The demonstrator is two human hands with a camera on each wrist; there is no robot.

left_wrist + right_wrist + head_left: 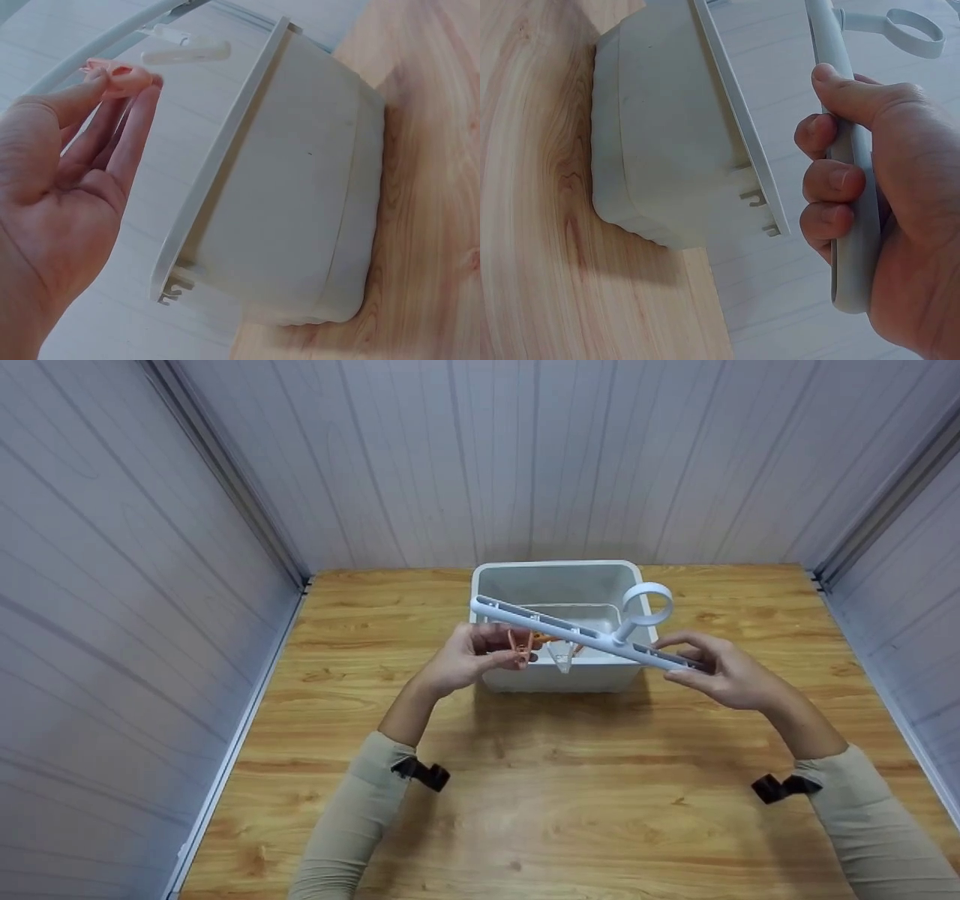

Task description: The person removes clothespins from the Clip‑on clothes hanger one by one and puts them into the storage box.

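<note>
Head view: right hand (724,671) wrapped round the white hanger bar (585,636), left hand (472,656) pinching an orange clip (520,645) over the bin (559,585). Best done squeezing fully, bar level.

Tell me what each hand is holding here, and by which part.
The right hand grips the white plastic hanger bar by its near end. The left hand pinches a small orange plastic peg hanging under that bar.

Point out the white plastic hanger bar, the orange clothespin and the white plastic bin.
white plastic hanger bar (570,631), head view, bar middle
orange clothespin (520,647), head view, its body
white plastic bin (555,564), head view, far rim
</note>
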